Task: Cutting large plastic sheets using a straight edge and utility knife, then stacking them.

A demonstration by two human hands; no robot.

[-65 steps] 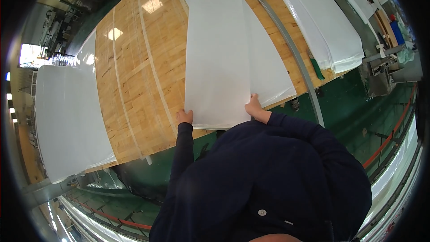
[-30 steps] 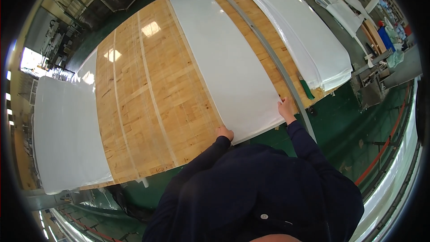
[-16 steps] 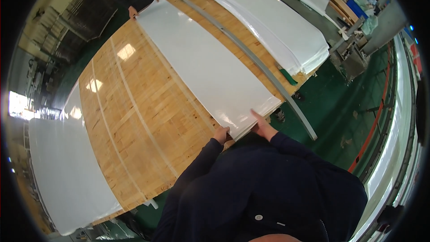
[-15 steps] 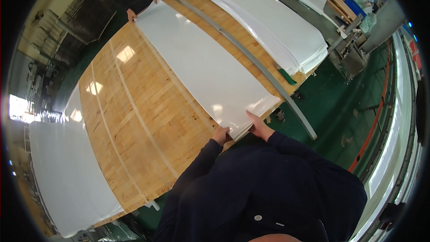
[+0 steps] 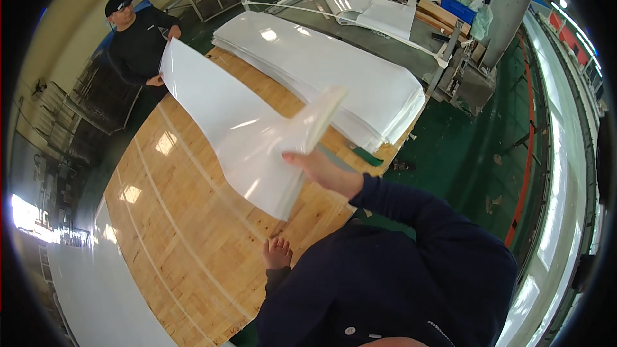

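A long white glossy sheet [image 5: 225, 115], possibly several layers, is lifted off the wooden table [image 5: 173, 218], its near end bent upward. My right hand [image 5: 324, 170] grips that near end, thumb on top. My left hand [image 5: 277, 254] is off the sheet at the table's near edge, fingers apart and holding nothing. At the far end a co-worker [image 5: 138, 45] holds the sheet's corners with both hands. A grey metal bar [image 5: 337, 160] shows partly beneath the raised sheet; the rest is hidden.
A stack of white sheets [image 5: 321, 64] lies along the table's right side. Beside it is a green-handled tool [image 5: 367, 156]. More white sheeting [image 5: 96, 289] covers the left end. A metal post [image 5: 514, 13] and blue bin [image 5: 457, 8] stand far right.
The sheet has come up from the table and its near end now bends upward. My left hand has let go and moved left; my right hand has risen with the sheet. My view has shifted.
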